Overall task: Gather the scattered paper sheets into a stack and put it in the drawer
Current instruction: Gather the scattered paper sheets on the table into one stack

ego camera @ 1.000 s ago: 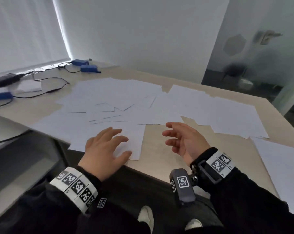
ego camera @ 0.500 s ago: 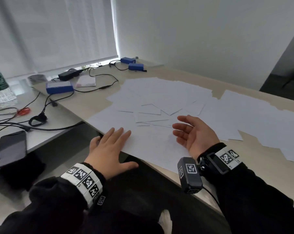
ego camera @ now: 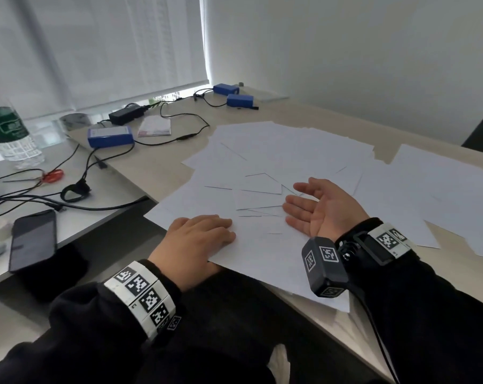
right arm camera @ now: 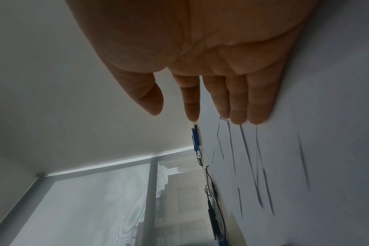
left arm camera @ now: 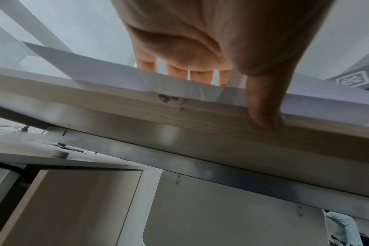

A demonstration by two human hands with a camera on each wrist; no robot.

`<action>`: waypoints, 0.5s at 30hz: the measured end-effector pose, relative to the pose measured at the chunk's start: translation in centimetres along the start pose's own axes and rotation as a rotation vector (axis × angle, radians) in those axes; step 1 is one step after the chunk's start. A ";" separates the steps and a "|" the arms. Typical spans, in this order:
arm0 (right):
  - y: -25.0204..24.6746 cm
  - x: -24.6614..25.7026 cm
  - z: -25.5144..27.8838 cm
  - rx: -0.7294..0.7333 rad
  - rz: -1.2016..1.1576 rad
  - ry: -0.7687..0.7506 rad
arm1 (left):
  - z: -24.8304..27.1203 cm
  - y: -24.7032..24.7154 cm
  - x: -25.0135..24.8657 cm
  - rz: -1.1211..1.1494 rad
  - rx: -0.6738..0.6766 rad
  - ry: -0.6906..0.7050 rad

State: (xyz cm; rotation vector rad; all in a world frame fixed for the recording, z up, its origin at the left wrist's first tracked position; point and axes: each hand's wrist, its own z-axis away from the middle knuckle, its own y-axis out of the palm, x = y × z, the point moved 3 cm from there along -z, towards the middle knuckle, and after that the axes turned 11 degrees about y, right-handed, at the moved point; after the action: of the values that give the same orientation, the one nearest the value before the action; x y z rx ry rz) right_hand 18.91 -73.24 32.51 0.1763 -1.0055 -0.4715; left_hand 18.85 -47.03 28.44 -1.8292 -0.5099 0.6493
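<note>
Many white paper sheets [ego camera: 290,151] lie scattered and overlapping across the wooden desk [ego camera: 162,167]. My left hand [ego camera: 196,239] rests palm down on the nearest sheet at the desk's front edge, fingers straight, with the thumb [left arm camera: 261,106] over the edge. My right hand [ego camera: 315,209] stands on its side on the sheets to the right, palm facing left, fingers straight [right arm camera: 238,99], holding nothing. The sheets [right arm camera: 326,149] stretch away past its fingertips. A drawer unit [left arm camera: 74,208] shows under the desk in the left wrist view.
A lower side table [ego camera: 101,217] at left carries a phone [ego camera: 32,239], cables, a water bottle [ego camera: 10,134] and a red object [ego camera: 52,176]. Blue boxes [ego camera: 110,135] and a black adapter [ego camera: 126,114] with wires lie at the desk's back left.
My view has swung left. The left hand has settled flat onto the near sheet. The right hand has straightened its fingers and set its edge down on the papers.
</note>
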 end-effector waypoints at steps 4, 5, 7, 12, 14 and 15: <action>0.2 0.4 -0.4 -0.005 0.017 -0.004 | 0.0 -0.6 0.6 -0.018 -0.002 0.082; 0.4 0.4 -0.4 0.002 0.026 0.003 | -0.1 -1.0 0.7 -0.023 -0.008 0.102; 0.9 0.3 -0.3 0.046 0.049 0.033 | -0.4 -1.7 0.8 -0.033 -0.013 0.128; 2.5 -0.6 -0.1 0.149 0.087 0.139 | -1.2 -1.5 1.6 -0.051 0.034 0.107; 2.8 -0.6 -0.4 0.168 0.030 0.146 | -1.3 -1.3 1.8 -0.061 0.017 0.115; 2.9 -0.5 -0.6 0.174 -0.015 0.145 | -1.3 -1.2 1.9 -0.070 0.004 0.124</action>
State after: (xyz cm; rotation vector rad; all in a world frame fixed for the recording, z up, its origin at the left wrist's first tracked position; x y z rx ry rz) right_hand 20.07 -70.48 32.79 0.3691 -0.9033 -0.3790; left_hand 21.11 -46.36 29.53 -1.8264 -0.4874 0.4861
